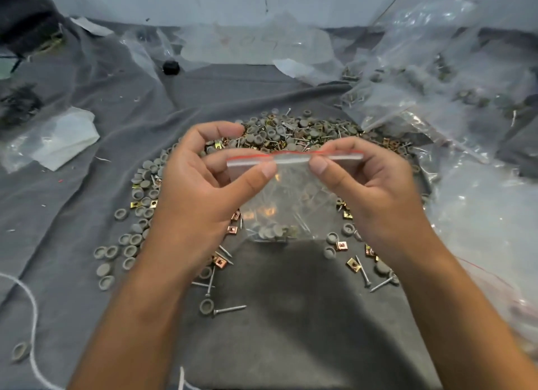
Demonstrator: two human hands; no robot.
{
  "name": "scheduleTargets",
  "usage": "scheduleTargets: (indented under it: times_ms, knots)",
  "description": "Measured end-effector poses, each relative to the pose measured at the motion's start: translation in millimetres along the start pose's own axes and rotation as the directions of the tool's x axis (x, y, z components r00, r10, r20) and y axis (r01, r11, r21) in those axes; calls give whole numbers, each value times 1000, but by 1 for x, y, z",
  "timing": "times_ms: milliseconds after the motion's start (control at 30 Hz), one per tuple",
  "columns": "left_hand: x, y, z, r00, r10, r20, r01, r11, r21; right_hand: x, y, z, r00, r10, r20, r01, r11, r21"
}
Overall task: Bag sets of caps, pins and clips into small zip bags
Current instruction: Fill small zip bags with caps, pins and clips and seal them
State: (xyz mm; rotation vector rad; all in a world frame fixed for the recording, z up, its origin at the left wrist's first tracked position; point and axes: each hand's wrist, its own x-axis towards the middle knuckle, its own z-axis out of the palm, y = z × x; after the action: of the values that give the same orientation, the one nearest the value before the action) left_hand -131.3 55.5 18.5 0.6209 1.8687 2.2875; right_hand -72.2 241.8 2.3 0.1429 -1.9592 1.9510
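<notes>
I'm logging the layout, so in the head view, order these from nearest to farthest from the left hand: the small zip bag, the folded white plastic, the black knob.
1. Small zip bag: pinched by the left hand.
2. Folded white plastic: left.
3. Black knob: far back.

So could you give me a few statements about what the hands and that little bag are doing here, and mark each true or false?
1. Both hands, left hand and right hand, pinch the top edge of the small zip bag. True.
2. The bag is empty. False: grey caps and pins lie at its bottom.
3. The bag's seal strip has a red line. True.
4. The loose pile of parts lies on a bare wooden table. False: it lies on a grey cloth.
5. The bag lies flat on the cloth. False: it hangs from the hands.
</notes>
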Motion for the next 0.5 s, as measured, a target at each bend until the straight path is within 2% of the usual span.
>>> scheduleTargets:
  times_ms: [500]
  knots:
    - [-6, 1, 5, 997, 55, 45, -56, 998, 34, 0, -8, 14, 998, -62, -33, 62, 998, -23]
